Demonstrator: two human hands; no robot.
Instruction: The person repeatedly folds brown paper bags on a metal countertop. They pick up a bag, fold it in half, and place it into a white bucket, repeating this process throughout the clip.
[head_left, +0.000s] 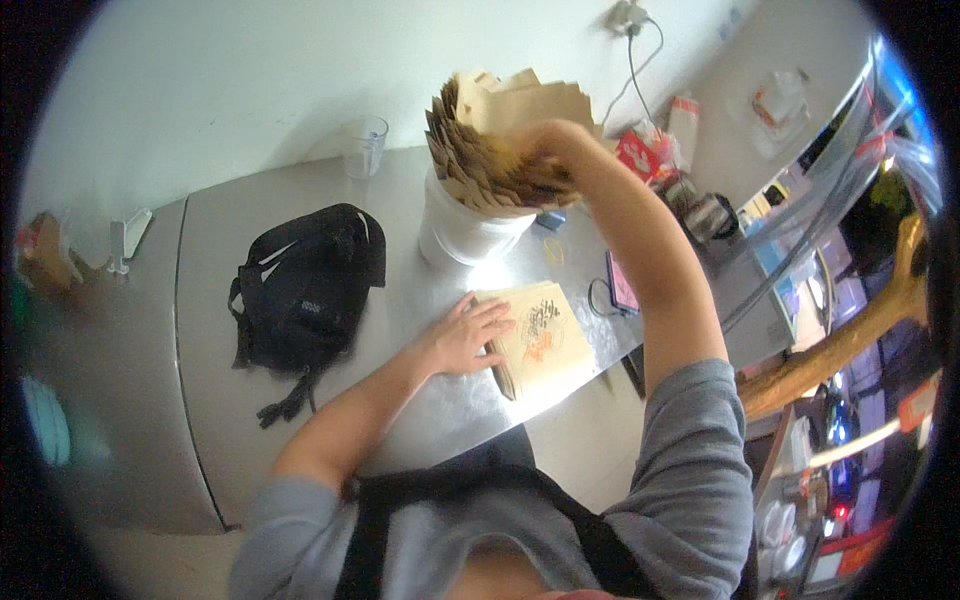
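Observation:
A stack of printed brown paper bags (544, 337) lies near the front edge of the metal table (420, 420). My left hand (466, 336) rests on the stack's left side, fingers apart. Behind the stack stands a white plastic bucket (469, 229), filled with many folded brown paper pieces (480, 176) that fan out above its rim. My right hand (551, 146) is over the bucket, among the papers. It is blurred, and its fingers are partly hidden, so whether it grips a piece cannot be told.
A black bag (315, 285) lies left of the bucket, with a clear drinking glass (365, 148) by the wall. To the right are a yellow rubber band (553, 251), a phone (621, 283), a red packet (639, 155) and cables (634, 67).

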